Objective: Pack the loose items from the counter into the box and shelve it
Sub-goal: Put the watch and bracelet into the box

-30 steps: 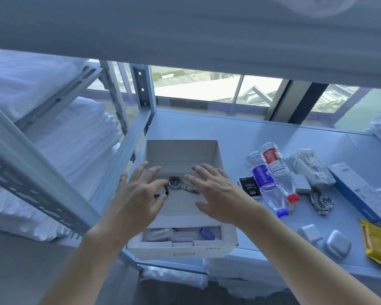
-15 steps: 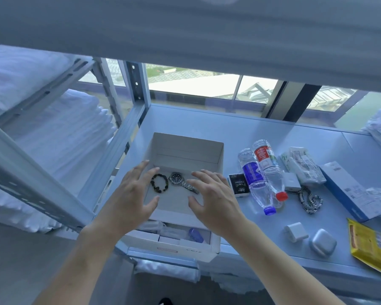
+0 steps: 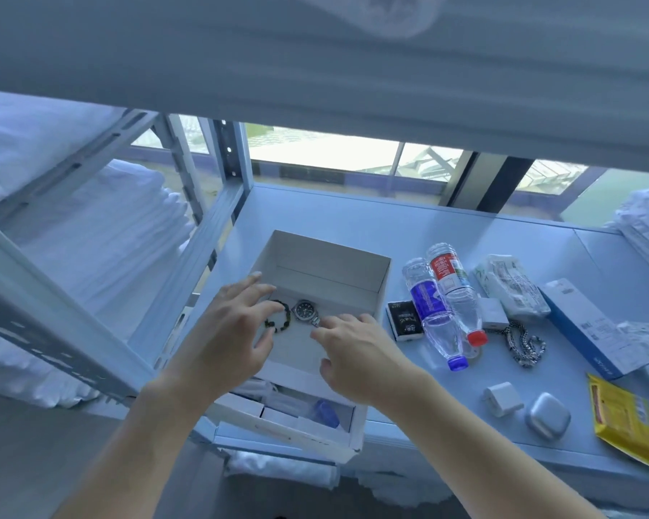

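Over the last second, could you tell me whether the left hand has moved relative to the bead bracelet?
Yes: the left hand has drawn back toward the person, uncovering most of the bead bracelet in the box.

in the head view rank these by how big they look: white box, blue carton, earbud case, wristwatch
1. white box
2. blue carton
3. earbud case, though it lies nearer the camera
4. wristwatch, partly hidden by a hand

Watch (image 3: 305,310) and bracelet (image 3: 281,321) lie in the box (image 3: 384,282), bottles (image 3: 443,305) to its right.
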The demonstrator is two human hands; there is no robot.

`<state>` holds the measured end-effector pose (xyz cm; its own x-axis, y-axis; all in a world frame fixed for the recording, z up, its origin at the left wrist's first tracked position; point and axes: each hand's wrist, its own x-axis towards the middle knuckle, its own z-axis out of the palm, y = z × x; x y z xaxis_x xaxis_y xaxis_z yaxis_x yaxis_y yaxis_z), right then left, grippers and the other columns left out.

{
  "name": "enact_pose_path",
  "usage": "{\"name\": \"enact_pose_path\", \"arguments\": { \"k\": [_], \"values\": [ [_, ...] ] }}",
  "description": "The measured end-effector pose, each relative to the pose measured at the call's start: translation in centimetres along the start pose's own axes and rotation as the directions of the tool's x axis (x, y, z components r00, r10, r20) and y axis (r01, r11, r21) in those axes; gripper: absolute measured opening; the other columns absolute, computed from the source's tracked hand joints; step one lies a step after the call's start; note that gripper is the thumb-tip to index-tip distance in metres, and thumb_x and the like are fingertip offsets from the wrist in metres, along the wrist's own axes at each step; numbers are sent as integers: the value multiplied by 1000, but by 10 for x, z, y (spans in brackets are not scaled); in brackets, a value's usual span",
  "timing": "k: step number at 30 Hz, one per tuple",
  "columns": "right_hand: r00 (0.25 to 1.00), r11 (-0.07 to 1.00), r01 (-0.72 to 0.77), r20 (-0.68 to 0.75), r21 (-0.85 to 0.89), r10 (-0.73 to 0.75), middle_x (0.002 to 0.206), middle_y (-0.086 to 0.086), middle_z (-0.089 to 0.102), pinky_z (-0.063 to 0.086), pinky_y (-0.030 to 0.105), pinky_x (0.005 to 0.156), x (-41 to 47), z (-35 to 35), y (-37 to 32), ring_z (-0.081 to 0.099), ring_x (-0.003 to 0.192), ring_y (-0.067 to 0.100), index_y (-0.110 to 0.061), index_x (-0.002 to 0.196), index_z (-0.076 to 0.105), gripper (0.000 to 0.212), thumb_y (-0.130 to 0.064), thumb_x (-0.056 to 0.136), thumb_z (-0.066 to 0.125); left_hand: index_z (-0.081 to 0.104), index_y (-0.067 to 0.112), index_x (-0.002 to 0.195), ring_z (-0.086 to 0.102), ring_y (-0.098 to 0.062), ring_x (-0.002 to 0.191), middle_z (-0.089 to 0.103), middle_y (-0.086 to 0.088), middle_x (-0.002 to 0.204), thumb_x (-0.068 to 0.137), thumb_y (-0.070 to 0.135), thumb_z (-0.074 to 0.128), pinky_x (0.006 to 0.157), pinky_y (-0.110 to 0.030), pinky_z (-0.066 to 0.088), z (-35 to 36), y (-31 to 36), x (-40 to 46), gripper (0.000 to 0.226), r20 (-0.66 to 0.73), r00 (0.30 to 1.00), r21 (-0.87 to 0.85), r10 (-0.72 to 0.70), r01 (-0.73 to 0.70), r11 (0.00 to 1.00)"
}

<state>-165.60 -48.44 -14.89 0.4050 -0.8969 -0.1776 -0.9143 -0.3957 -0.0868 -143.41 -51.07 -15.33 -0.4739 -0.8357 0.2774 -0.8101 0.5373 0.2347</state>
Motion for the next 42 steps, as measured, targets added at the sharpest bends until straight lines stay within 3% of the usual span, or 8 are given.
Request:
{"name": "enact_pose_path", "arguments": {
  "k": [3,7,11,16,19,23,28,42],
  "values": [
    [972,998,-36,231,-55,48,125,11,54,35,42,82,18,-3,-11,54,114,33,-14,125,52,36,-15,90,54,51,16,145,39,-26,143,52,-4,145,93,21,61,118,-39,36,9,10,19,53,273,962,84,-8,-16,996],
    [938,986,-149,306,-77,165,154,21,34,39,46,105,36,8,-28,44,132,40,-4,157,21,71,-18,95,52,12,19,160,20,-37,150,22,-14,162,100,32,52,117,-48,31,27,22,35,74,527,829,325,-190,10,946],
    [925,972,-210,299,-110,234,151,21,38,37,50,110,38,18,-32,41,133,39,-2,154,26,65,-23,98,52,11,16,160,30,-36,141,27,-15,157,101,46,49,110,-48,37,40,18,35,77,605,772,346,-194,-36,938],
    [929,972,-233,292,-18,228,143,16,45,35,46,109,33,25,-35,42,133,34,-6,147,34,66,-15,89,63,18,-3,153,35,-43,132,34,-24,145,102,16,37,94,-55,48,55,16,24,57,702,706,266,-93,-139,954],
    [888,952,-301,379,54,259,142,16,45,40,47,104,28,33,-38,42,134,35,-6,146,35,60,-18,93,60,23,1,151,39,-43,124,38,-29,138,105,17,34,97,-57,44,62,11,24,50,725,687,213,-49,-156,964],
    [845,908,-418,376,19,381,153,20,33,35,52,108,31,34,-34,33,141,35,-4,152,25,70,-27,95,58,-2,19,160,33,-46,127,33,-32,141,107,35,34,105,-59,37,74,6,28,66,759,651,186,-28,-176,967],
    [808,871,-492,369,-9,460,162,23,21,34,46,112,33,37,-31,34,141,37,-2,158,15,79,-24,94,57,19,10,158,20,-37,151,17,-19,164,95,60,51,122,-48,24,80,6,39,88,680,697,154,-228,168,974],
    [821,872,-489,336,-1,461,161,20,23,35,44,112,36,36,-27,33,142,36,-3,158,18,79,-29,95,57,9,13,161,20,-33,151,9,-15,168,95,70,43,119,-46,32,62,9,31,94,668,722,137,-182,122,983]
  ]
}}
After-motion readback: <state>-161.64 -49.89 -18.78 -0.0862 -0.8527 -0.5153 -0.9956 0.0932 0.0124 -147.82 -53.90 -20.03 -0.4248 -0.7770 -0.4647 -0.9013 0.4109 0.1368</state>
